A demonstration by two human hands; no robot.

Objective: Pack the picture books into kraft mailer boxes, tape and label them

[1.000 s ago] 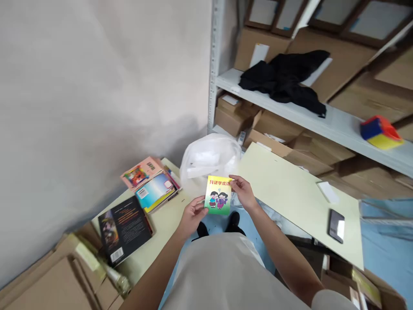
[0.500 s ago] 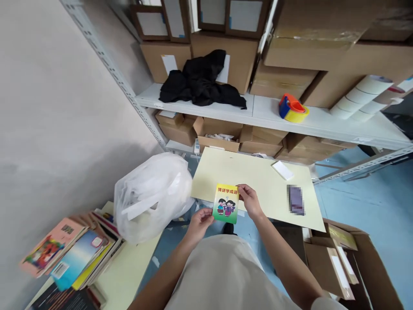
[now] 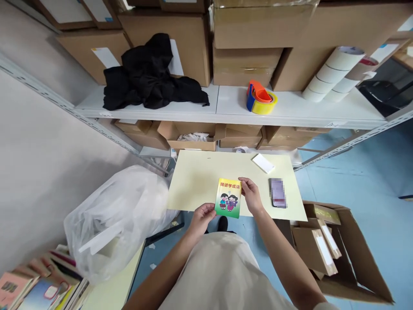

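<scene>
A small book (image 3: 228,198) with a yellow-to-green cover, red Chinese characters and two cartoon children faces up between my hands. My left hand (image 3: 202,218) pinches its lower left edge. At the upper right corner, my right hand (image 3: 251,194) grips it between thumb and fingers. The book is held over the near edge of a pale yellow table (image 3: 190,181). To the right on that table lie a white box-like slab (image 3: 263,163) and a phone-shaped item (image 3: 278,193) that is blurred out.
Beyond the table stands a shelf (image 3: 226,103) with cardboard boxes, black cloth (image 3: 151,77), a tape dispenser (image 3: 260,98) and white rolls (image 3: 334,73). A plastic bag (image 3: 116,224) and stacked books (image 3: 41,284) sit at left. An open carton (image 3: 358,254) stands at right.
My view has turned toward the right, so the shelf and bag appear further left. Both hands still hold the book, which now appears over the table's near edge.
</scene>
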